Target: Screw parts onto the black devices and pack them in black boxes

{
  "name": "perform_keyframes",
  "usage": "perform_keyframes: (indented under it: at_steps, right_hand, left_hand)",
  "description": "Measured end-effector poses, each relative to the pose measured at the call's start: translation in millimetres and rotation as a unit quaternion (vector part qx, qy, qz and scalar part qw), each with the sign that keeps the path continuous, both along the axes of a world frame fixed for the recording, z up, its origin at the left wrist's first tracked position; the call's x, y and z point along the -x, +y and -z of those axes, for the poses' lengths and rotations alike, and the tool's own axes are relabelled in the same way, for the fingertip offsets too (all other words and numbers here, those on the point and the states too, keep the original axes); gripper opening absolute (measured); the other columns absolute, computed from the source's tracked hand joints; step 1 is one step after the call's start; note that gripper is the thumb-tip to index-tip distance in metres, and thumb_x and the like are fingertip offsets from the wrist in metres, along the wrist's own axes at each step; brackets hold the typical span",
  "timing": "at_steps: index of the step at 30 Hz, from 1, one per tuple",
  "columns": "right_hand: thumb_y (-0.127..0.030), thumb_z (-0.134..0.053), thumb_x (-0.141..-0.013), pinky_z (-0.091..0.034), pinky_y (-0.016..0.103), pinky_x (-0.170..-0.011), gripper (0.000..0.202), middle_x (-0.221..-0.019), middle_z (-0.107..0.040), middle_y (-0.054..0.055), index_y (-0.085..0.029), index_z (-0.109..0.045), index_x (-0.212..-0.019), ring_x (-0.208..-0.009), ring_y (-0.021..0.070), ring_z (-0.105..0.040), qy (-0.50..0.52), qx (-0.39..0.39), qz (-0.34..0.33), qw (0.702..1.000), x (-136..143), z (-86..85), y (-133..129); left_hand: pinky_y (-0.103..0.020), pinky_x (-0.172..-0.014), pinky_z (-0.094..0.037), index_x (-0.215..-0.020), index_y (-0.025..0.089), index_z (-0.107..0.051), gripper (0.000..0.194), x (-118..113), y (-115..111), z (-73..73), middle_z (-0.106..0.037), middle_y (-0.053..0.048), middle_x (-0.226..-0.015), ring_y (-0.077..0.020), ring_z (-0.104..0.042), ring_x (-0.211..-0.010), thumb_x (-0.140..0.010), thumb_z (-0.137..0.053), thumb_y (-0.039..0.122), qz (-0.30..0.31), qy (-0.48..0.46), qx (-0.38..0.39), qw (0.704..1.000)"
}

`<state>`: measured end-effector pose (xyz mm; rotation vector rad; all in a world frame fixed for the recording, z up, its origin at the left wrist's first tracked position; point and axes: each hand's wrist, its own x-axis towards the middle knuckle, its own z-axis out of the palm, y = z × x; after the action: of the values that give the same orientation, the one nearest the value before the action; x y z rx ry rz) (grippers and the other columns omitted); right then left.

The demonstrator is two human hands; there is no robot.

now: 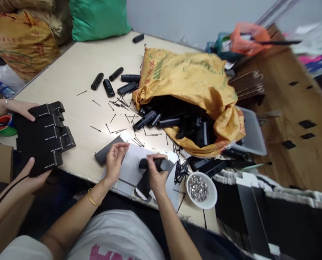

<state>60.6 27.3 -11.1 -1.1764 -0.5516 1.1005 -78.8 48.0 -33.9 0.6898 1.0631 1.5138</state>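
My right hand [158, 175] is wrapped round a black oblong device [163, 165], above an unfolded card box [134, 159] with a pale inner side. My left hand [115, 160] is at the card's left part, fingers bent together near a white flap; whether they pinch anything is hard to see. A dark panel [107, 148] of the card sticks out to the left. Under my right hand lies a black piece with a white edge [142, 186], partly covered. Just to the right stands a white bowl [208, 202] of small shiny metal pieces.
An orange woven sack [185, 72] spills black devices [144, 120]. Thin black sticks [119, 104] are scattered about the table [77, 76]. At left, another person's hands [28, 184] hold black boxes [42, 133]. Flat black cartons [231, 206] lie at right.
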Motion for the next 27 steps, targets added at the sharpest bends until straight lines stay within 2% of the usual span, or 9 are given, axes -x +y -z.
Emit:
perform_keyframes:
  at_steps: [5,9,12,15,19,21,24,25,27]
  right_hand:
    - [-0.029,-0.071,-0.067,-0.045,0.037,-0.093,0.022,-0.068,-0.05,-0.008,-0.024,-0.052,-0.077,-0.068,0.0099,-0.054,0.2,0.0,-0.018,0.98,-18.3,-11.6,3.9]
    - [-0.028,-0.07,-0.068,-0.043,0.035,-0.098,0.019,-0.069,-0.049,-0.008,-0.023,-0.053,-0.076,-0.067,0.0086,-0.053,0.272,0.002,0.005,0.962,-37.9,-22.8,1.6]
    - [-0.028,-0.071,-0.069,-0.045,0.033,-0.096,0.019,-0.069,-0.049,-0.008,-0.023,-0.054,-0.075,-0.067,0.0082,-0.053,0.289,-0.009,0.012,0.957,-42.2,-22.3,0.2]
    - [-0.033,-0.071,-0.07,-0.048,0.033,-0.092,0.021,-0.07,-0.051,-0.008,-0.024,-0.054,-0.076,-0.072,0.0093,-0.057,0.271,-0.017,0.014,0.962,-40.3,-18.7,-2.8]
    - [-0.039,-0.074,-0.066,-0.054,0.028,-0.069,0.038,-0.089,-0.062,-0.003,-0.027,-0.055,-0.096,-0.086,0.015,-0.062,0.196,-0.014,0.007,0.981,-30.8,-14.0,-11.2]
    - [-0.039,-0.076,-0.065,-0.051,0.023,-0.056,0.047,-0.093,-0.064,-0.001,-0.027,-0.053,-0.104,-0.082,0.0158,-0.063,0.159,-0.005,-0.015,0.987,-28.0,-11.4,-13.6]
    - [-0.048,-0.074,-0.066,-0.045,0.019,-0.044,0.051,-0.077,-0.063,-0.003,-0.026,-0.052,-0.106,-0.061,0.012,-0.06,0.121,0.015,-0.035,0.992,-33.8,-6.5,-10.5]
    - [-0.052,-0.071,-0.068,-0.042,0.018,-0.04,0.048,-0.07,-0.061,-0.004,-0.025,-0.053,-0.103,-0.054,0.0106,-0.057,0.106,0.028,-0.041,0.993,-38.3,-4.6,-8.2]
    - [-0.06,-0.062,-0.072,-0.034,0.016,-0.032,0.044,-0.06,-0.057,-0.005,-0.021,-0.057,-0.089,-0.044,0.0088,-0.05,0.074,0.065,-0.074,0.992,-48.8,-1.1,-3.6]
  left_hand:
    - [-0.034,-0.089,-0.05,-0.093,0.015,-0.058,0.035,-15.7,-9.2,-7.0,-0.062,-0.008,-0.102,-0.0187,-0.062,-0.099,-0.082,-0.057,0.048,0.124,-0.011,0.054,0.991]
    - [-0.03,-0.076,-0.054,-0.094,0.015,-0.058,0.04,-27.2,-13.0,-15.5,-0.062,-0.009,-0.098,-0.0168,-0.064,-0.086,-0.083,-0.053,0.053,0.239,-0.065,0.092,0.964]
    - [-0.028,-0.072,-0.054,-0.095,0.014,-0.058,0.043,-36.9,-13.8,-20.5,-0.061,-0.007,-0.094,-0.0148,-0.063,-0.081,-0.083,-0.051,0.055,0.295,-0.085,0.089,0.947]
    - [-0.027,-0.066,-0.054,-0.101,0.016,-0.054,0.045,-50.9,-16.7,-23.9,-0.06,-0.005,-0.09,-0.013,-0.063,-0.072,-0.075,-0.064,0.051,0.333,-0.09,0.085,0.935]
    - [-0.026,-0.064,-0.052,-0.106,0.016,-0.05,0.05,-64.5,-22.1,-24.9,-0.06,-0.002,-0.081,-0.0108,-0.061,-0.064,-0.074,-0.066,0.051,0.349,-0.101,0.098,0.927]
    - [-0.028,-0.066,-0.051,-0.108,0.017,-0.05,0.048,-57.5,-19.5,-23.1,-0.061,-0.005,-0.085,-0.0127,-0.061,-0.069,-0.078,-0.06,0.052,0.374,-0.032,0.068,0.924]
    - [-0.037,-0.081,-0.048,-0.116,0.02,-0.05,0.05,-22.4,-4.1,-17.0,-0.061,-0.01,-0.106,-0.0221,-0.059,-0.095,-0.076,-0.063,0.048,0.303,0.258,-0.01,0.917]
    - [-0.041,-0.087,-0.045,-0.119,0.021,-0.049,0.055,-6.4,3.2,-14.3,-0.058,-0.012,-0.113,-0.026,-0.054,-0.104,-0.073,-0.067,0.045,0.243,0.38,-0.024,0.892]
    - [-0.049,-0.094,-0.038,-0.122,0.016,-0.046,0.059,24.8,17.7,-8.5,-0.053,-0.017,-0.119,-0.0327,-0.047,-0.114,-0.072,-0.069,0.037,0.156,0.58,-0.01,0.8]
